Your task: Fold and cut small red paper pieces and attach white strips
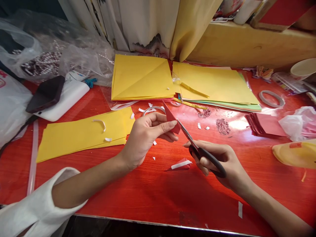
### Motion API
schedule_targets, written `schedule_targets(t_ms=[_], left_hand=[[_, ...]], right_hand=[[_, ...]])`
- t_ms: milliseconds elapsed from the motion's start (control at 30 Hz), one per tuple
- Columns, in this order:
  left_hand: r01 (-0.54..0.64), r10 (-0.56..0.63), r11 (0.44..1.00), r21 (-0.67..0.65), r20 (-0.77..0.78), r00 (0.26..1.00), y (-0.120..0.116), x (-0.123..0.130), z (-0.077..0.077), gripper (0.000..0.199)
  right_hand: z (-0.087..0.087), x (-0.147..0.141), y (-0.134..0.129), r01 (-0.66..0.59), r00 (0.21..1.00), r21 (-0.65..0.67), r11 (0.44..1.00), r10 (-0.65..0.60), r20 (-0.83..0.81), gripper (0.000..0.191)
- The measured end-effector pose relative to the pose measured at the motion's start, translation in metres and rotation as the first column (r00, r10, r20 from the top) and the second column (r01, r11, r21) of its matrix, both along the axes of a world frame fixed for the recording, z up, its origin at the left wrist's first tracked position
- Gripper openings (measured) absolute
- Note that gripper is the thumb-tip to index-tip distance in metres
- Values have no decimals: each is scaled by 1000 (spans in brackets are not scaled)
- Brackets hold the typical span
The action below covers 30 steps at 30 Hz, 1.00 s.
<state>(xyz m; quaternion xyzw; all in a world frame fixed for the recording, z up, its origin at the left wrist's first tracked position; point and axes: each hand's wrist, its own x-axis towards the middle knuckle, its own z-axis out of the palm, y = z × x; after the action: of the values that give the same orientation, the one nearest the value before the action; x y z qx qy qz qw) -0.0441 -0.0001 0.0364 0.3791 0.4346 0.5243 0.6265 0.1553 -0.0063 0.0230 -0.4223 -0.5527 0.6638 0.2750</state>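
Observation:
Between the thumb and fingers of my left hand (153,130) is a folded piece of red paper (170,115), its point facing up and away. My right hand (219,156) grips black-handled scissors (209,159), with their blades reaching the paper's lower right edge. Whether the blades are parted is hard to make out. Below the hands, a small folded red paper piece (181,164) with a white strip along it lies on the table. A roll of tape (150,109) sits partly hidden behind my left hand.
The red table (138,194) carries yellow paper strips (86,133) at left and yellow sheets (143,77) at the back. Small white scraps lie scattered about. At right are a red paper stack (268,124), a tape ring (271,98) and a yellow container (296,153). A phone (46,93) rests at left.

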Motion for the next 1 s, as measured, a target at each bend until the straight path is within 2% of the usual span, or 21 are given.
schedule_targets(t_ms=[133, 367, 1000], left_hand=[[-2, 2, 1000, -1, -7, 1000, 0, 0, -1, 17], [-2, 2, 1000, -12, -65, 998, 0, 0, 0, 17], [63, -63, 998, -6, -9, 998, 1, -1, -6, 14]], right_hand=[[-1, 0, 0, -11, 1000, 12, 1000, 11, 20, 38], [-2, 0, 1, -12, 999, -1, 1000, 12, 41, 40], [-5, 0, 1, 1, 1000, -29, 1000, -1, 23, 39]])
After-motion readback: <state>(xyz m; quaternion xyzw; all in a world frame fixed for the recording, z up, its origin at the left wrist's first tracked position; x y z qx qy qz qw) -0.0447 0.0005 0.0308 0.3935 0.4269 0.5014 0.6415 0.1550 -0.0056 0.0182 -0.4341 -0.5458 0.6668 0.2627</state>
